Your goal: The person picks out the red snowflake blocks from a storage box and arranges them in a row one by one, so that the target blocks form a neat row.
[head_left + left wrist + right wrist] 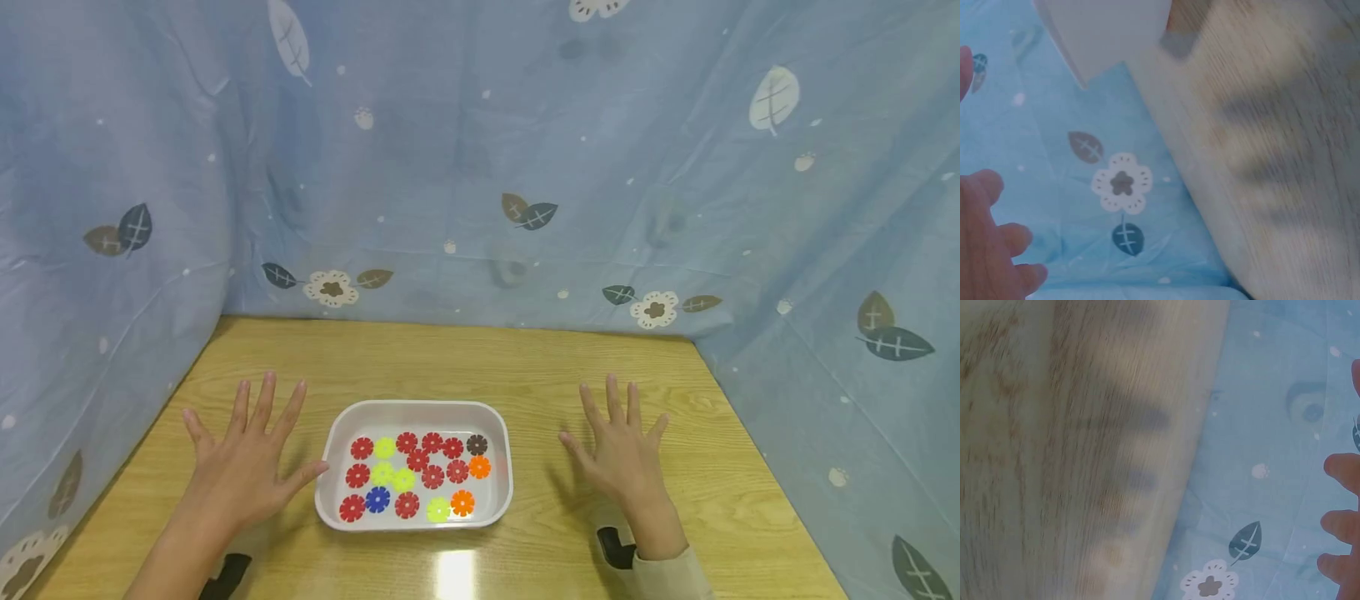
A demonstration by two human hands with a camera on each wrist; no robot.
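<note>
A white plastic tray [412,407] sits on the table, with several small notched discs inside. Most are red, such as the red disc [362,448]; others are yellow, like the yellow disc [438,510], or orange, like the orange disc [462,502]. One blue disc [377,500] and one dark brown disc [476,445] lie among them. My left hand [243,467] is spread to the left of the tray, its thumb tip close by the rim. Farther off on the right, my right hand [622,458] is also spread, holding nothing. Fingertips of each show in the wrist views.
The wooden table [465,358] is enclosed at the back and both sides by a blue curtain [450,167] printed with leaves and flowers. A dark strap piece [617,548] shows beneath the right wrist. In the left wrist view, the tray's white wall [1110,31] appears at the top.
</note>
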